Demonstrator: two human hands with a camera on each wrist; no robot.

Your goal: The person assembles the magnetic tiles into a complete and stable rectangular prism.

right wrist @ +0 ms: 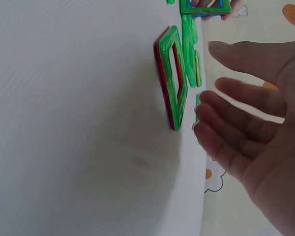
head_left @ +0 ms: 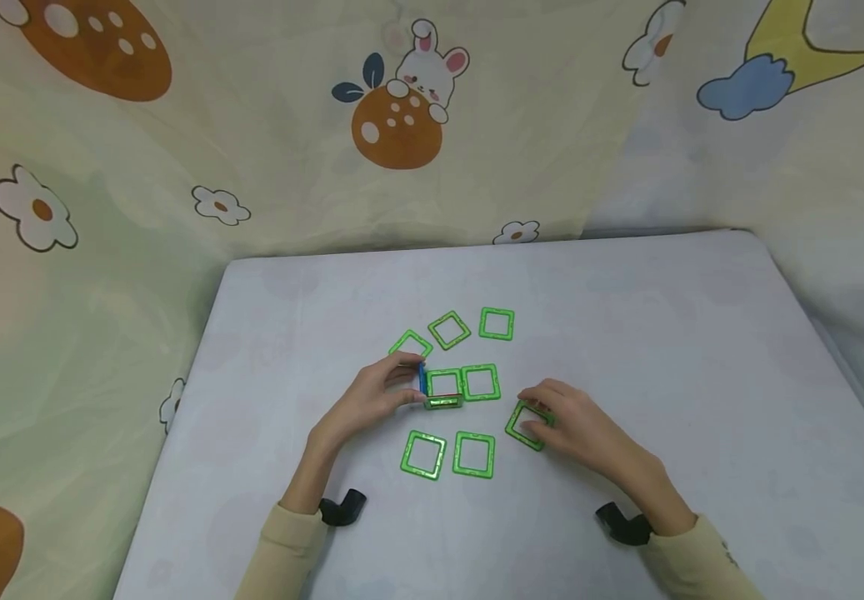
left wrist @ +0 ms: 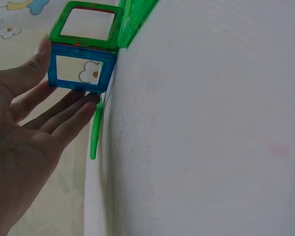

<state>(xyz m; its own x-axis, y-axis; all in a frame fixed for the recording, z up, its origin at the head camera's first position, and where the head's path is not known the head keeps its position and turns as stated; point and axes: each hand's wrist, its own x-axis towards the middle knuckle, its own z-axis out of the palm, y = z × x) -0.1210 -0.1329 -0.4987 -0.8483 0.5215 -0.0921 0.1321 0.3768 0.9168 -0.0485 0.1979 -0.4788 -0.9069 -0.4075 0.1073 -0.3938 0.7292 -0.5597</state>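
Observation:
My left hand (head_left: 375,396) pinches an upright blue square magnetic tile (left wrist: 106,71) between thumb and fingers. The blue tile stands along the left side of a green square tile (head_left: 444,372). Another green tile (head_left: 443,403) stands upright at the front, meeting the blue one at a corner. A flat green tile (head_left: 481,397) adjoins this group on the right. My right hand (head_left: 585,425) hovers over a green tile with a red layer beneath (right wrist: 174,110), fingers spread and relaxed. In the right wrist view a gap shows between the fingertips and that tile.
Behind the group lie several green tiles, one of them (head_left: 496,337) furthest right and one partly behind my left hand. Two more, a left one (head_left: 421,474) and a right one (head_left: 473,473), lie in front. The white table (head_left: 664,333) meets a patterned cloth (head_left: 289,125) behind.

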